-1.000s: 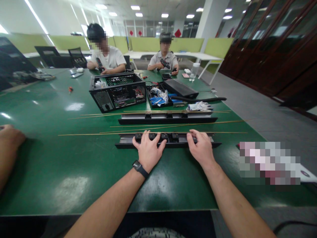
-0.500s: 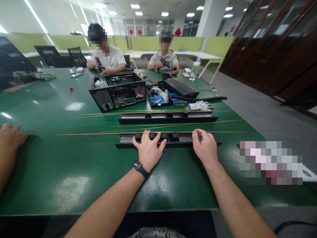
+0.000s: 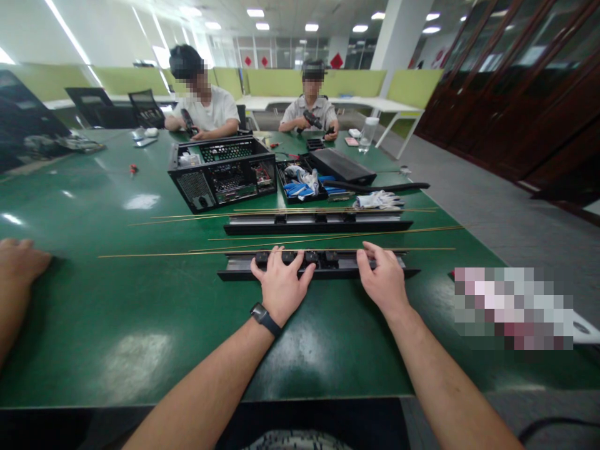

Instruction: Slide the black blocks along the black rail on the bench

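My left hand (image 3: 282,281), with a dark watch on its wrist, rests with fingers spread over black blocks (image 3: 332,258) in the nearer black metal rail (image 3: 344,274). A long thin brass-coloured rod (image 3: 154,255) runs along the rail's far side, sticking out beyond both ends. At the rail's right part, the thumb and forefinger of my right hand (image 3: 382,275) close around this rod; the contact is partly hidden. Behind lie more thin rods (image 3: 328,236) and a second black rail (image 3: 319,227) with similar blocks in its channel.
An open black computer case (image 3: 222,175) stands beyond the rails, beside a tray (image 3: 304,197) with gloves. Another glove (image 3: 379,200) lies right. Two people (image 3: 206,109) sit opposite, holding power drills. Another person's hand (image 3: 21,262) rests at left on the green table (image 3: 187,350).
My right hand has moved a little left, and the rod along the near rail has slid left with it. My left hand stays in place.
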The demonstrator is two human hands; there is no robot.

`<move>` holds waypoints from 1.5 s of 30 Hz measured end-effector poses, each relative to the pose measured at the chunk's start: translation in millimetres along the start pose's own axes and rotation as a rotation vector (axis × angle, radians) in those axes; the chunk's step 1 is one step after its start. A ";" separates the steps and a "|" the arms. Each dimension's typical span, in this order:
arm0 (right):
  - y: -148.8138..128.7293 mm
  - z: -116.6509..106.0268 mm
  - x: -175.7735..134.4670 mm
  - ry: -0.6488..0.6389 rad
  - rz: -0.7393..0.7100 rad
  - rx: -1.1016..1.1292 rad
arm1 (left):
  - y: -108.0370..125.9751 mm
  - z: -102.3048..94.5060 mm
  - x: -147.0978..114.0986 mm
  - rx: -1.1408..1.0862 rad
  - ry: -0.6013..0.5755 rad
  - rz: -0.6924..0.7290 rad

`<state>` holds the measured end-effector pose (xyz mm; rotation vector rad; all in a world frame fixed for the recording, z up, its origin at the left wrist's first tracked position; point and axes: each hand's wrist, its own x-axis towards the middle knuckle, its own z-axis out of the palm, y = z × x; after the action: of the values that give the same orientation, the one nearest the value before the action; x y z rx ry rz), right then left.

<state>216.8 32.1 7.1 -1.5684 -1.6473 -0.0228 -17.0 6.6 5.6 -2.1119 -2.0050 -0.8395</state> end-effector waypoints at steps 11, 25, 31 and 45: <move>-1.8 0.9 -0.6 -0.013 -0.030 0.006 | 0.6 -1.5 0.4 -0.003 0.005 0.001; 4.8 0.1 0.6 0.037 0.004 -0.009 | 0.4 -1.6 0.6 0.002 -0.005 -0.007; -2.5 1.7 -1.6 -0.003 -0.069 0.030 | 0.4 0.1 0.0 0.001 0.004 -0.005; 1.1 0.8 -0.6 0.021 -0.023 0.018 | -0.3 0.0 -0.3 -0.007 0.001 -0.006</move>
<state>217.3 32.2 5.6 -1.5305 -1.6446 -0.0368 -17.2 6.4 5.3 -2.1095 -2.0121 -0.8492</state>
